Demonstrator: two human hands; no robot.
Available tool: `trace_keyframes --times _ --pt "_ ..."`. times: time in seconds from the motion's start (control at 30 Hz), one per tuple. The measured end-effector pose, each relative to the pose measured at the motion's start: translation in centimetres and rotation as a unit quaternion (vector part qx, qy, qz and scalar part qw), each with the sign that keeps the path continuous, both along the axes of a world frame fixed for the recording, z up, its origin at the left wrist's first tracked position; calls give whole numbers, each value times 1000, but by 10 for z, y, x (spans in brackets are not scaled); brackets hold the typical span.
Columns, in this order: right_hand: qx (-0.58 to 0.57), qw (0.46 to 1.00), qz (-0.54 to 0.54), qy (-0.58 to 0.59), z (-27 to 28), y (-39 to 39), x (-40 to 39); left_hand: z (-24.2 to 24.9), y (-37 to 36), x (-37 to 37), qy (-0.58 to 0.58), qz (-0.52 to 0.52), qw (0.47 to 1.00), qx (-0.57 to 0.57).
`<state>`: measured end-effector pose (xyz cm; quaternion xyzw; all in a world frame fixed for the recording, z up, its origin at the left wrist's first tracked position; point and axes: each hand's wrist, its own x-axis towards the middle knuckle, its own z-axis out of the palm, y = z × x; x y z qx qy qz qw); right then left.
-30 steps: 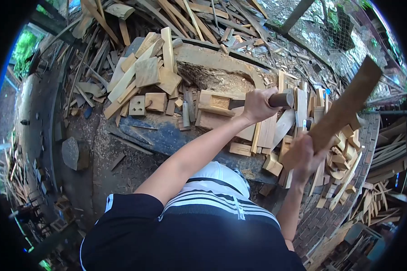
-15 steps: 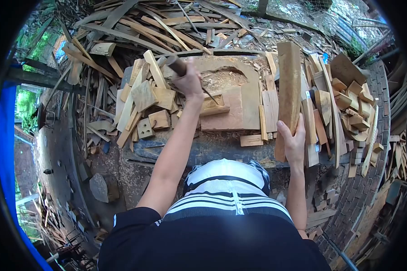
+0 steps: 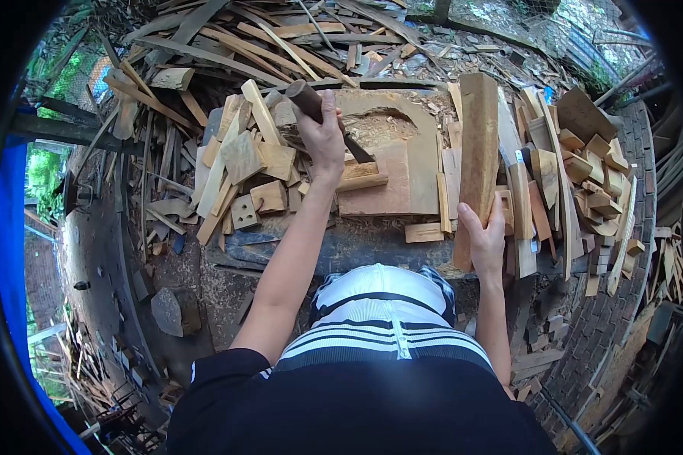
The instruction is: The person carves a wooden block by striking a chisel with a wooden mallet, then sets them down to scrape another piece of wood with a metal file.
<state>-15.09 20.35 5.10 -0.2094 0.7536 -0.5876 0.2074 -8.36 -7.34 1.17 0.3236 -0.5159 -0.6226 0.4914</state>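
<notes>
My left hand (image 3: 324,142) is wrapped round the dark handle of a chisel (image 3: 358,152). The chisel slants down to the right, and its tip is at a small wooden block (image 3: 363,180) with a recess cut in its top. That block lies on a flat reddish board (image 3: 399,186). My right hand (image 3: 486,241) grips the lower end of a long, thick wooden bar (image 3: 478,140), thumb on its near face. The bar is raised over the right side of the bench, apart from the chisel. My left fingers are partly hidden behind the handle.
Offcuts (image 3: 244,161) crowd the left of the worktop, beside a small block with holes (image 3: 243,213). More pieces (image 3: 596,178) are heaped at the right. A worn, hollowed slab (image 3: 421,125) with chips lies behind the board. Long scrap planks (image 3: 281,45) fill the back.
The chisel has turned so its broad blade shows, and my left hand has shifted slightly right. The long bar in my right hand has moved a little left.
</notes>
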Motion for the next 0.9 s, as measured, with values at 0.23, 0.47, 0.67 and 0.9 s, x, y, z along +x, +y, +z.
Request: trace_keyframes --times 0.23,0.47,0.67,0.9 --pt "13 1000 -2 8 -12 1 -1 -36 -8 -21 -74 98 981 -148" --pt "32 999 0 14 -17 -4 -1 -23 5 -22 -91 130 979 -131" --pt "60 997 50 -8 0 -29 -11 -19 11 -26 -135 99 973 -162" --pt "-65 971 133 190 72 -99 -24 -18 19 -24 -143 42 963 -225"
